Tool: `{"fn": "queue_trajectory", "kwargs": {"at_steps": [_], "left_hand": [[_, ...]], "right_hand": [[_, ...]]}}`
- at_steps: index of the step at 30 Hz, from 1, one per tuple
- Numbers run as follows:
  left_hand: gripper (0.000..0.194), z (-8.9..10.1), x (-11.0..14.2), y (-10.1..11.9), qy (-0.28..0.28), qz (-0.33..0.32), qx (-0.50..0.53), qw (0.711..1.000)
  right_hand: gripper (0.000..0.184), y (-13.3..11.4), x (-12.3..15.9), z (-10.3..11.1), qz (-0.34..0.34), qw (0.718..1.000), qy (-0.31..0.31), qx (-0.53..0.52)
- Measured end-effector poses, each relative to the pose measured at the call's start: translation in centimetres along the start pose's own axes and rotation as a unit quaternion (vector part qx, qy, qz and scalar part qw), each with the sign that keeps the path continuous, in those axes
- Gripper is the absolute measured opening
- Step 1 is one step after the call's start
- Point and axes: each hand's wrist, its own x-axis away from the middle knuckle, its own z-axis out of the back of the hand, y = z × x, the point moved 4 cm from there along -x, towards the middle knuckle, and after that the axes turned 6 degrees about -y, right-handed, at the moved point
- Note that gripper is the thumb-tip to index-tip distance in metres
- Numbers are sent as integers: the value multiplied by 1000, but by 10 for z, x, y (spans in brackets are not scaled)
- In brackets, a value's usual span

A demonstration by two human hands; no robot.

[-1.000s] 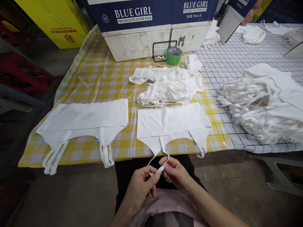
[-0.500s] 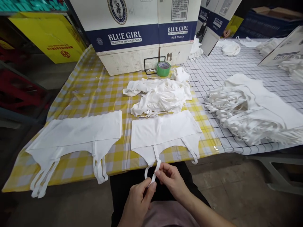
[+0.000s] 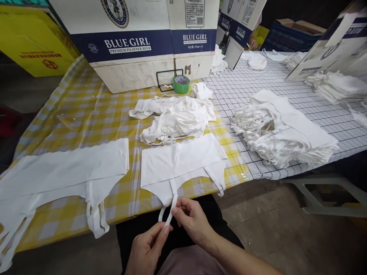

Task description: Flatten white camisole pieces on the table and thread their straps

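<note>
A white garment piece (image 3: 183,162) lies flat at the near edge of the yellow-checked table (image 3: 94,114). Its thin white strap (image 3: 169,215) hangs over the edge. My left hand (image 3: 147,248) and my right hand (image 3: 192,219) both pinch this strap loop just below the table edge. A second, wider flat pile of white garment pieces (image 3: 63,175) lies to the left, its straps dangling over the edge.
A crumpled heap of white garments (image 3: 174,118) lies behind the flat piece. A green tape roll (image 3: 181,84) stands by a Blue Girl beer carton (image 3: 137,42). A stack of folded garments (image 3: 281,130) rests on the grid-patterned cloth (image 3: 243,88) at right. Another person's hand (image 3: 252,42) is at the far back.
My view has swung right and up, so the table has shifted left. My hands have moved closer to the table edge, still pinching the strap.
</note>
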Motion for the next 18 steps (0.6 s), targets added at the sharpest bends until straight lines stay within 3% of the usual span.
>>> {"fn": "queue_trajectory", "kwargs": {"at_steps": [4, 11, 14, 18], "left_hand": [[44, 6, -1, -1, 3, 10, 22, 1000], [39, 2, -5, -14, -89, 18, 122, 988], [37, 1, -4, -18, -78, 13, 150, 985], [37, 2, 0, -18, -59, 1, 158, 986]], "right_hand": [[30, -3, -4, 1, -1, 1000, 13, -16], [23, -9, -14, 9, -56, 995, -2, -87], [21, -11, -15, 17, -65, 993, -1, -98], [28, -10, -9, 17, -98, 993, -59, -34]]}}
